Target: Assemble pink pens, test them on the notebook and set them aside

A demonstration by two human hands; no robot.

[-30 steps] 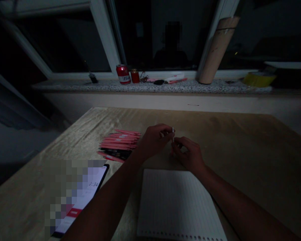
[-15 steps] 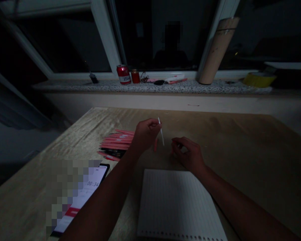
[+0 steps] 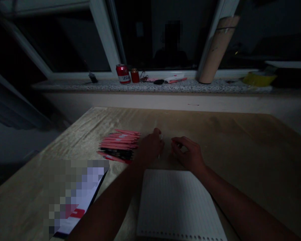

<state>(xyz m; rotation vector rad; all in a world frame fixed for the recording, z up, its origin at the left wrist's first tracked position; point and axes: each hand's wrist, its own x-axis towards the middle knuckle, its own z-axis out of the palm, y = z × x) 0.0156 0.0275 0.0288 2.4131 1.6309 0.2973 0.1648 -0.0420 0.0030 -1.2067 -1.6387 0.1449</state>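
Note:
My left hand (image 3: 152, 143) is low over the table, fingers closed around a thin white stick (image 3: 162, 137). Only short bits of the stick show past the fingers. To its right, my right hand (image 3: 187, 152) is held in a pinch, thumb and forefinger together. A reddish tint shows at those fingertips, but it is too dark to tell what they hold. Left of my left hand lies a bundle of pink pens or pencils (image 3: 122, 138), with several black ones (image 3: 115, 153) among them.
A lined spiral notepad (image 3: 177, 204) lies in front of me on the table (image 3: 228, 140). At left, a phone (image 3: 84, 197) is partly under my left forearm. On the windowsill stand a red can (image 3: 123, 74), a small red jar (image 3: 134, 76), a tall cylinder (image 3: 217, 50) and yellow tape (image 3: 259, 79).
My left hand has come down and turned, carrying the white stick lower toward the table. More of the bundle shows beside it. The right hand stays almost where it was.

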